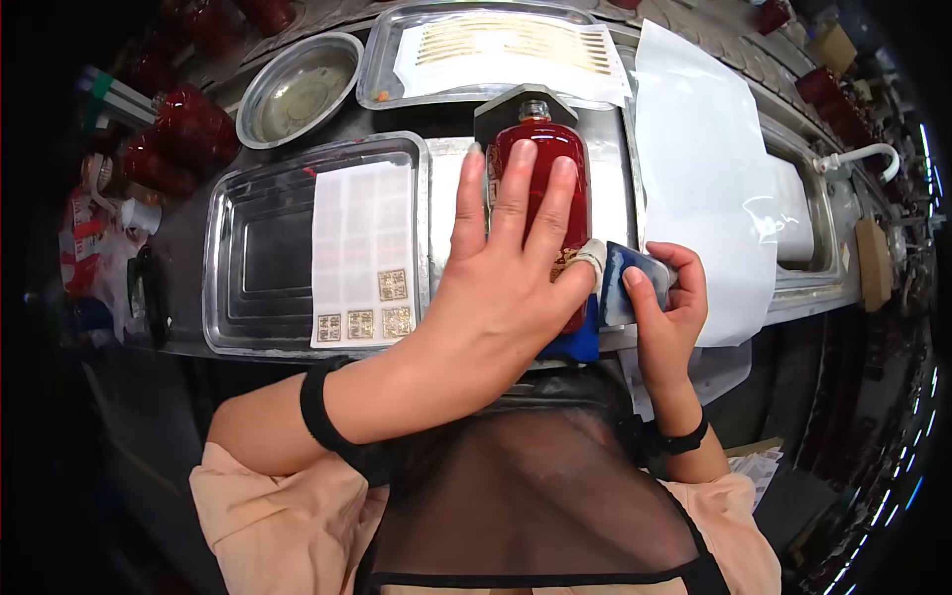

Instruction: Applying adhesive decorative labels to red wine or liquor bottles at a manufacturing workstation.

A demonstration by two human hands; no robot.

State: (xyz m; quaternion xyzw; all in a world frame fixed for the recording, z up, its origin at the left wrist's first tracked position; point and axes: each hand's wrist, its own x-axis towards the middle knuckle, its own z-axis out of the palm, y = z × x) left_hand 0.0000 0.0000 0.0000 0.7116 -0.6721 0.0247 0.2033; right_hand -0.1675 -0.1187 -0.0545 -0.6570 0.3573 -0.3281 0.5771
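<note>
A dark red glass bottle (pixel 536 169) with a clear neck lies on its back on a dark angular holder, neck pointing away from me. My left hand (pixel 506 268) rests across it, fingers straight and spread, the palm hiding much of its near half. A whitish wrap covers the thumb tip, beside a patch of gold decoration (pixel 561 260) on the glass. At the bottle's right side, my right hand (pixel 674 297) pinches a flat blue scraper (pixel 623 280) between thumb and fingers. Blue material (pixel 577 344) shows beneath the bottle's near end.
Left of the bottle, a metal tray (pixel 220 297) holds a white sheet (pixel 362 228) with several gold square decals. Behind are a round metal bowl (pixel 260 127) and another tray (pixel 375 74) with a gold-striped sheet (pixel 506 50). White plastic sheeting (pixel 694 188) and a sink (pixel 821 238) lie right.
</note>
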